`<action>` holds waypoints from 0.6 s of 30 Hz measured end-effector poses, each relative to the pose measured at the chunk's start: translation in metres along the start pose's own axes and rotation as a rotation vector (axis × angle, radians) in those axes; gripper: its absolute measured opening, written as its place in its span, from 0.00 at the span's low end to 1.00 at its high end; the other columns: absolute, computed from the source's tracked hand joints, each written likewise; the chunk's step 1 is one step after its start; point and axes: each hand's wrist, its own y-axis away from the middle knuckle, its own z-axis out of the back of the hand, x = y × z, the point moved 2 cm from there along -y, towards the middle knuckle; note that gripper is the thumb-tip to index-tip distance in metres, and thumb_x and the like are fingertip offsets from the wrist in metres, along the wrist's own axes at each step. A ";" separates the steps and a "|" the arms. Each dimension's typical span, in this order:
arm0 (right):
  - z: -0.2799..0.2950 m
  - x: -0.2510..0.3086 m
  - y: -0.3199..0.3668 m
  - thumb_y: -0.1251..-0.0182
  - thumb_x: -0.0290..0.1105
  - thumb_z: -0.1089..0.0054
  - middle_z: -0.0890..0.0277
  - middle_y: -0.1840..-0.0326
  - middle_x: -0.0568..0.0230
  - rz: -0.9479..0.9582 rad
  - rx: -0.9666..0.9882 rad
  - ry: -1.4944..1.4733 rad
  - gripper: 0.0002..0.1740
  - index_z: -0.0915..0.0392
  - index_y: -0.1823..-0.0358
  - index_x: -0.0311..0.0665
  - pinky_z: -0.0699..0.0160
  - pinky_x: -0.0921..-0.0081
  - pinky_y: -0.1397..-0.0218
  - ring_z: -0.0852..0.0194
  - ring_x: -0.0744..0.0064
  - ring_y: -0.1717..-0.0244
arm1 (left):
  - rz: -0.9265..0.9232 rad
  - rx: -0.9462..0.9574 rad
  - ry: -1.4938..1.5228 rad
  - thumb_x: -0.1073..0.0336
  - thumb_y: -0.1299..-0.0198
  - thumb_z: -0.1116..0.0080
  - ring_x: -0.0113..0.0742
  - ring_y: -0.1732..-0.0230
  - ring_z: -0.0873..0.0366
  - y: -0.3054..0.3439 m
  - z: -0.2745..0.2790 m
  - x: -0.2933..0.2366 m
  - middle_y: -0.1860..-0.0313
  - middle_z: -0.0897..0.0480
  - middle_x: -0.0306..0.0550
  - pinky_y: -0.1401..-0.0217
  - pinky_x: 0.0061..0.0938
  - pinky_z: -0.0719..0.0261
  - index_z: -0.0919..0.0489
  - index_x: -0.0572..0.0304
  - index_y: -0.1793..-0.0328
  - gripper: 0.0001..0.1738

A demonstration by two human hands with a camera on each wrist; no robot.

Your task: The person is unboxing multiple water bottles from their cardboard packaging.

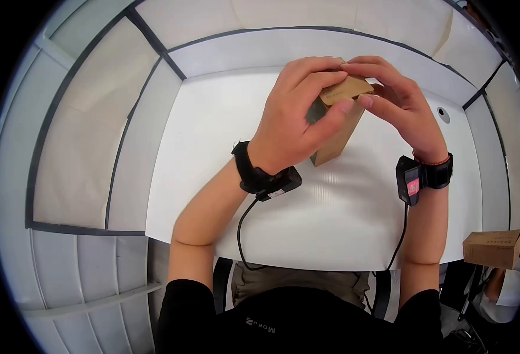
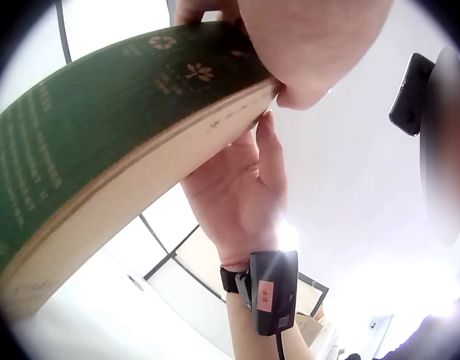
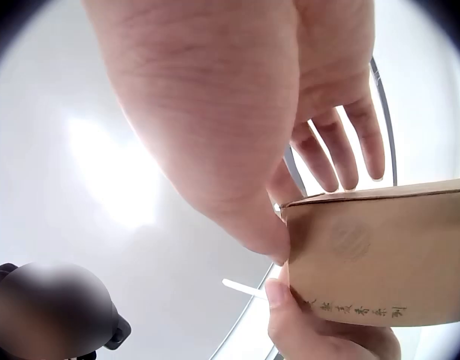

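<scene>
A tall cardboard box [image 1: 345, 130] stands upright on the white table, tilted slightly in the head view. Plain brown shows on one side, and a green face with pale flower prints [image 2: 140, 97] fills much of the left wrist view. My left hand [image 1: 295, 112] grips the box near its top, thumb on the near side and fingers over the far edge. At the top right corner, my right hand [image 1: 410, 106] holds the lid's edge, its thumb against the corner [image 3: 282, 240] and its other fingers arched behind. The hands partly hide the top flap [image 1: 347, 90].
Another brown box [image 1: 491, 249] sits beyond the table's right front corner. Low white partitions [image 1: 325, 50] with dark frames enclose the table [image 1: 212, 130]. A round cable hole [image 1: 443, 114] lies at the right. Cables [image 1: 240, 236] hang from both wrist cameras.
</scene>
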 end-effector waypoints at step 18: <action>-0.002 -0.020 0.001 0.28 0.30 0.36 0.19 0.38 0.60 -0.012 -0.012 -0.055 0.20 0.21 0.37 0.34 0.27 0.67 0.29 0.23 0.65 0.36 | -0.065 -0.095 -0.094 0.70 0.38 0.32 0.42 0.45 0.18 0.004 -0.009 0.002 0.44 0.19 0.50 0.46 0.31 0.18 0.15 0.66 0.46 0.14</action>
